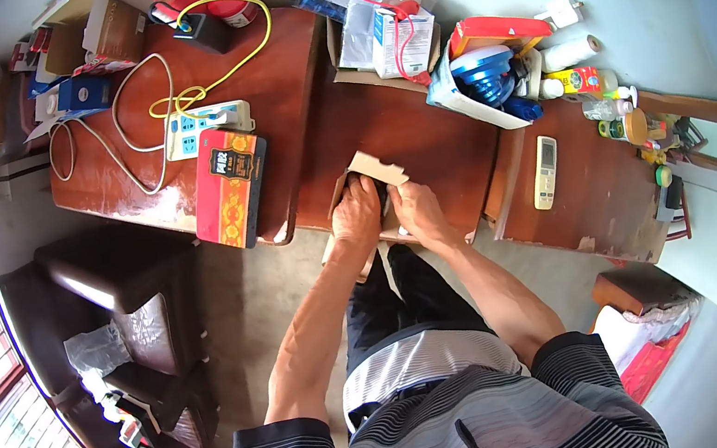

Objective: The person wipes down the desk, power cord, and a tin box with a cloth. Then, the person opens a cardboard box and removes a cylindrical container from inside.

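Both my hands are at a small brown cardboard box [376,168] at the front edge of the reddish-brown table [400,128]. The box's flap stands up, with a ragged edge. My left hand [356,212] reaches into the box's opening from the left, its fingertips hidden inside. On the right, my right hand [418,212] has its fingers closed on the box's right side. Something dark shows between the hands, too small to make out. A red and gold box [226,189] lies to the left, beside a white power strip [208,130].
A yellow cable [266,27] and a white cable [115,122] cross the left table. Behind my hands stand an open carton [386,41] and a box with blue items [485,77]. A remote [545,172] and bottles [585,82] are to the right. A dark chair [123,336] stands lower left.
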`<state>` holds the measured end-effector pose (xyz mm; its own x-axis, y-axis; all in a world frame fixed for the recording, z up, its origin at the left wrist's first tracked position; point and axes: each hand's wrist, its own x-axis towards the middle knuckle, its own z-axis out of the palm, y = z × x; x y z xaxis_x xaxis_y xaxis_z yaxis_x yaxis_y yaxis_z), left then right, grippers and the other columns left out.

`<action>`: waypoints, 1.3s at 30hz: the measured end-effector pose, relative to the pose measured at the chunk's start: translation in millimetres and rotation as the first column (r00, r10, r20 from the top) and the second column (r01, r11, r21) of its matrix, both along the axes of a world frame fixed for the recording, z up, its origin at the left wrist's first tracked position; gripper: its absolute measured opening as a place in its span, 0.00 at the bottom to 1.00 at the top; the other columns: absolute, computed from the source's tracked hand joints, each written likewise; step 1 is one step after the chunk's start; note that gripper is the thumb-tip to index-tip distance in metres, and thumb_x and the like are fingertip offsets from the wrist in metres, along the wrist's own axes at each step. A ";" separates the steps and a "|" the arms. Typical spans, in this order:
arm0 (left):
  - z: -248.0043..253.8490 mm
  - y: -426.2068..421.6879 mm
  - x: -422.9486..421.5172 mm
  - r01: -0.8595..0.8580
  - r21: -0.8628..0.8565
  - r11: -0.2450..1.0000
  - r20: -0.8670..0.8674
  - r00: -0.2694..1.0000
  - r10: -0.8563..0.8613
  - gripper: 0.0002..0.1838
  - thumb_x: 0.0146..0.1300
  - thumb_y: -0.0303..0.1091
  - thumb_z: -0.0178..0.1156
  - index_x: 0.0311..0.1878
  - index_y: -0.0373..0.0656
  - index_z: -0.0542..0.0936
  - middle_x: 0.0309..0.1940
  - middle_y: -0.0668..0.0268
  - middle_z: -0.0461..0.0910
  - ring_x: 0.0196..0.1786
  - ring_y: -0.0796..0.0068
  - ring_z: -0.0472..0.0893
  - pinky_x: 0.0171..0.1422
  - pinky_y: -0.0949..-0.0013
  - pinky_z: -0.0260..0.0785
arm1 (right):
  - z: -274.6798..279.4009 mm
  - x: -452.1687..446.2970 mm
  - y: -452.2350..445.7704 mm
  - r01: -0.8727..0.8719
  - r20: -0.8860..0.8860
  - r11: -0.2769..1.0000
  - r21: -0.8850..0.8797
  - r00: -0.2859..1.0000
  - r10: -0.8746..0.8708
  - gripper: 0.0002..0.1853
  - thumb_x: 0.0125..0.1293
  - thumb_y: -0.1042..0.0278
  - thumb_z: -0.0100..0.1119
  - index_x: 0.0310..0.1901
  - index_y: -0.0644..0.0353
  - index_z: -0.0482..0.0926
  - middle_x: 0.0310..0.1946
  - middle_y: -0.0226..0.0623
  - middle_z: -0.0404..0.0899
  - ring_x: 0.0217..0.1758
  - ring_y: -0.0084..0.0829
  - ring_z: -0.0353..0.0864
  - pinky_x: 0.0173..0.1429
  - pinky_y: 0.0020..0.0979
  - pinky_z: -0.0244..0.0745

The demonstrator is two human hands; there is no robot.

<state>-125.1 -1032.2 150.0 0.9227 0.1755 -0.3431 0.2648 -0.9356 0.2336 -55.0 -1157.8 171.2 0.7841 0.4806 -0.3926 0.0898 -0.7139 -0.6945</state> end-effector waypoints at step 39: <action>125.5 46.6 -71.8 -0.466 -0.784 0.411 0.057 0.604 0.795 0.45 0.50 0.32 0.73 0.73 0.37 0.66 0.60 0.51 0.76 0.57 0.62 0.81 0.62 0.61 0.77 | 28.4 6.8 -13.3 0.086 -0.182 0.974 0.210 0.982 -0.047 0.24 0.69 0.59 0.61 0.60 0.68 0.78 0.42 0.55 0.87 0.47 0.53 0.88 0.53 0.46 0.81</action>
